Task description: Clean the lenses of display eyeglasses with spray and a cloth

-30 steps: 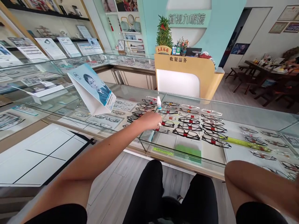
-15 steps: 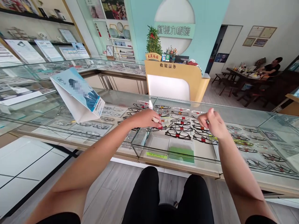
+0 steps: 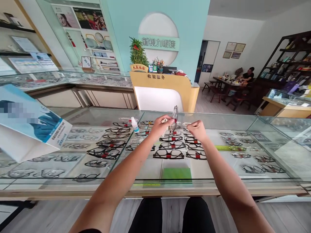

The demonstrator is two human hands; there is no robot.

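Observation:
My left hand is closed around a pair of eyeglasses, held on edge above the glass counter with a red tag at the bridge. Something small and pale, perhaps a crumpled cloth, shows between the same fingers. To the right, my right hand is curled in a pinch; whatever it grips, if anything, is hidden. A small white bottle stands on the counter left of my left hand. Below both hands lie several dark-framed glasses with red tags, in rows inside the showcase.
The glass showcase runs across in front of me. A tent-shaped card stands on its left part. A green booklet lies inside. Beyond are a cashier desk and a person seated at a dark table.
My left hand has lifted, turning the eyeglasses upright. My right hand has come closer to it. The view has swung right, shifting the tent card towards the left edge.

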